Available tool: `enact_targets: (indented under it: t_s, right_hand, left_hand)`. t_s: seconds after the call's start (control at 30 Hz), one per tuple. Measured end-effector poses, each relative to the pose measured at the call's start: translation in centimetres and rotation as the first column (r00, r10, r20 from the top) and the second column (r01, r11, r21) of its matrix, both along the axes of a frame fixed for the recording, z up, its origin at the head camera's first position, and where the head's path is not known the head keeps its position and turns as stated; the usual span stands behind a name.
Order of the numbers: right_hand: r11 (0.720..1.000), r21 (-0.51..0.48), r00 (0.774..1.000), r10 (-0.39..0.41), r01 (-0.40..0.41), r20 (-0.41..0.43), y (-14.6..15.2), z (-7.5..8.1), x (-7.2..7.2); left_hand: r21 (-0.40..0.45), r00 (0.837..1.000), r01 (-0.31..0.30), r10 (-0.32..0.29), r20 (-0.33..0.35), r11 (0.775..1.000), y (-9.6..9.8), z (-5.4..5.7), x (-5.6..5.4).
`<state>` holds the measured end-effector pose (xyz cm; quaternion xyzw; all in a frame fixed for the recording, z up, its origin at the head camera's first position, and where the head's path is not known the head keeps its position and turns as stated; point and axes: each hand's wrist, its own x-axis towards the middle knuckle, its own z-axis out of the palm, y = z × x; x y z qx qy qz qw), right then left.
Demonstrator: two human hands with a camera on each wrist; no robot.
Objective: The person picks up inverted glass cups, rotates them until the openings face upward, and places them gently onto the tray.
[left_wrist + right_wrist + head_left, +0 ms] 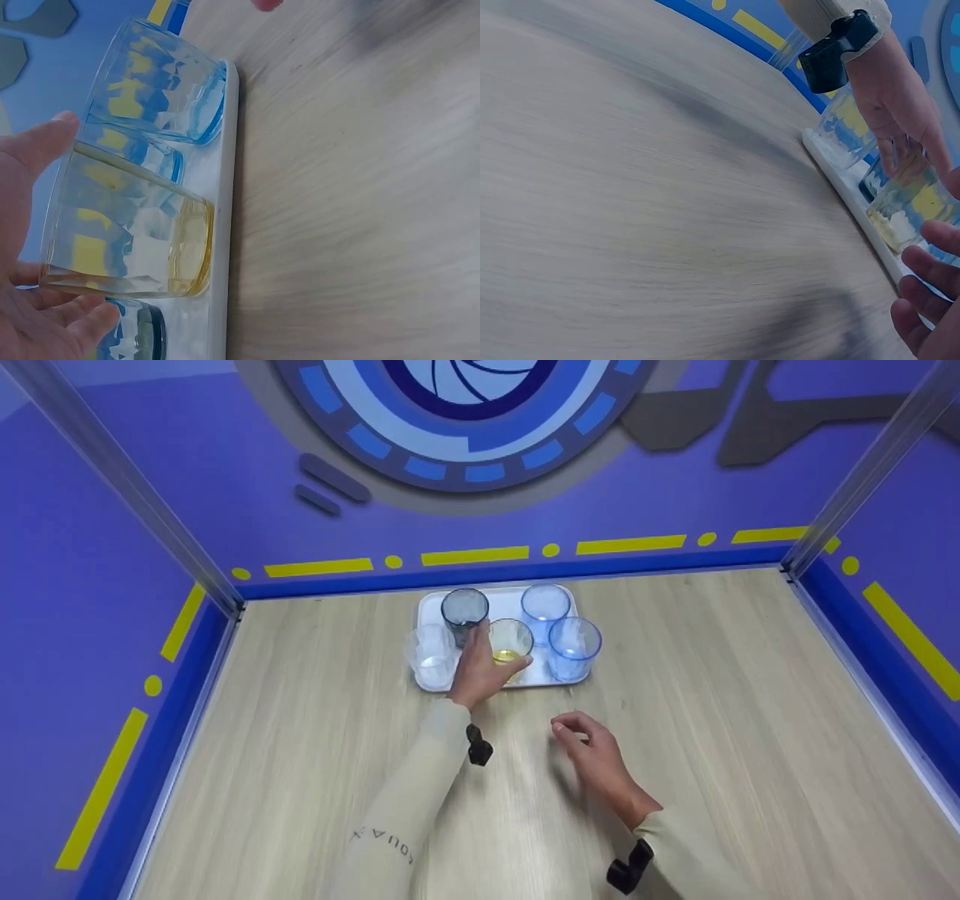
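My left hand reaches around a yellow-tinted glass at the front middle of a white tray. Its thumb lies along one side near the rim, and the fingers are on the opposite side. The base of this glass is down at the tray's front edge. Just behind the left fingertips stands a dark grey glass. My right hand hovers over the wood in front of the tray, fingers loosely bent, nothing in them.
Two blue glasses stand upright on the tray's right side. Clear glassware occupies its left end. Behind the tray rises a purple-blue panel, with side panels left and right. Pale wood surrounds the tray.
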<state>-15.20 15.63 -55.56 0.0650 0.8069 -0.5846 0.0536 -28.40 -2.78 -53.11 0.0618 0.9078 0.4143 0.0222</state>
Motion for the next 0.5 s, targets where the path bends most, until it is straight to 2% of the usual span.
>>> enact_targets:
  t_s: [0.13, 0.5]
  right_hand:
    - [1.0, -0.006, 1.0, -0.002, 0.001, -0.02, 0.0, 0.1, -0.4]
    - [0.998, 0.061, 0.999, 0.002, 0.0, -0.036, -0.1, 0.9, -1.2]
  left_hand:
    - [-0.03, 1.0, 0.003, -0.004, -0.005, 1.0, -0.3, 0.0, 0.2]
    - [-0.139, 0.991, 0.017, -0.035, -0.126, 0.99, 0.0, -0.3, 1.8]
